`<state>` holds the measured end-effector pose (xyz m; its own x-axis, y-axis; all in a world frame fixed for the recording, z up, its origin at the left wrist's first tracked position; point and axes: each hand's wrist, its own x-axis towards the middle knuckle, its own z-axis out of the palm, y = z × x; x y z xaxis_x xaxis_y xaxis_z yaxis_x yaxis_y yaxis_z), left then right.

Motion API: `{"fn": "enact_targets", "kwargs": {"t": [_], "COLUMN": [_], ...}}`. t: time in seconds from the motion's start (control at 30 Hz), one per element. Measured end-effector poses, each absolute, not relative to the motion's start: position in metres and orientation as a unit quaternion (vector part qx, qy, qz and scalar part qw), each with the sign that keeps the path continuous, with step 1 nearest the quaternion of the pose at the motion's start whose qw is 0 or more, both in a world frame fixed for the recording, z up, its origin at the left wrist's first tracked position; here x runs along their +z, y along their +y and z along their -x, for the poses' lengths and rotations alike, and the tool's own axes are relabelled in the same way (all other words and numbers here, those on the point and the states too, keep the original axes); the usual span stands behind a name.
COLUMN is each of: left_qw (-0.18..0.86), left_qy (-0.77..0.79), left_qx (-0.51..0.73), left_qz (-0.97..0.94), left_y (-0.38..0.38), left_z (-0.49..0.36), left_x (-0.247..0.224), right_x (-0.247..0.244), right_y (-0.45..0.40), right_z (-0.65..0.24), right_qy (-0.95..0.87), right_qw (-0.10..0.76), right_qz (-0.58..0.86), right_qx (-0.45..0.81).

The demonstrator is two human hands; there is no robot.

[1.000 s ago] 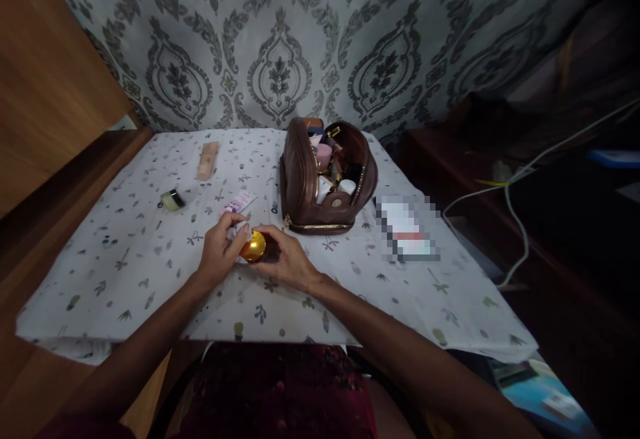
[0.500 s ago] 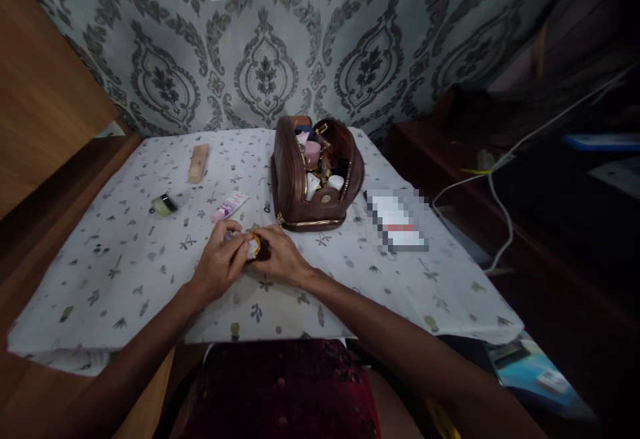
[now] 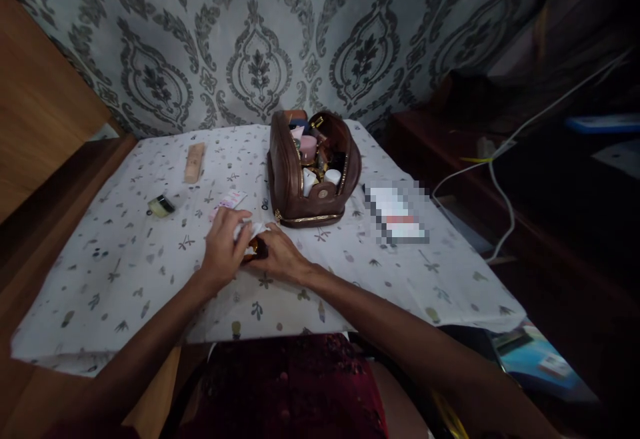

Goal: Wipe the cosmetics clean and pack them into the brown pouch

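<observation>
My right hand (image 3: pixel 283 256) is wrapped round a small dark amber container (image 3: pixel 257 248), low over the table's front half. My left hand (image 3: pixel 223 246) meets it from the left, its fingers on a crumpled white piece (image 3: pixel 253 228) that looks like tissue or film, above the container. Just behind my left hand lies a pink and white tube (image 3: pixel 230 200), partly covered by the fingers. An open brown bag (image 3: pixel 307 206) full of cosmetics stands behind my right hand.
A beige tube (image 3: pixel 195 162) and a small jar with a dark lid (image 3: pixel 161 206) lie at the left on the patterned tablecloth (image 3: pixel 165 279). Right of the bag is a blurred-out flat object (image 3: pixel 397 214). A white cable (image 3: pixel 505 219) hangs beyond the table's right edge.
The white piece has risen from the container's top and now sticks up between my hands. My left fingers have lifted and spread a little. The view has shifted slightly.
</observation>
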<state>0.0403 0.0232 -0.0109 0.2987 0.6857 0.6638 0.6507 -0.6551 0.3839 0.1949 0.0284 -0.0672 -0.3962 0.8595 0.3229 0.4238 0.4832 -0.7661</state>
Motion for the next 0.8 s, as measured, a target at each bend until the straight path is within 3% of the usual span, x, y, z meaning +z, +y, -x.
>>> {"fn": "enact_targets", "kwargs": {"t": [0.2,0.4,0.8], "left_qw": [-0.038,0.013,0.022], "left_qy": [0.344,0.275,0.271], "left_qx": [0.315,0.229,0.27], "left_qz": [-0.884,-0.934,-0.924], "left_y": [0.02,0.007,0.025], "left_z": [-0.029,0.0,-0.01], "left_x": [-0.031,-0.015,-0.011], "right_x": [-0.065,-0.063,-0.062], "right_y": [0.029,0.031,0.033], "right_z": [-0.196,-0.198,-0.199], "right_qy": [-0.787,-0.784,-0.787], "right_qw": [0.366,0.352,0.345], "right_qz": [0.383,0.391,0.396], "right_qx": [0.315,0.329,0.324]}}
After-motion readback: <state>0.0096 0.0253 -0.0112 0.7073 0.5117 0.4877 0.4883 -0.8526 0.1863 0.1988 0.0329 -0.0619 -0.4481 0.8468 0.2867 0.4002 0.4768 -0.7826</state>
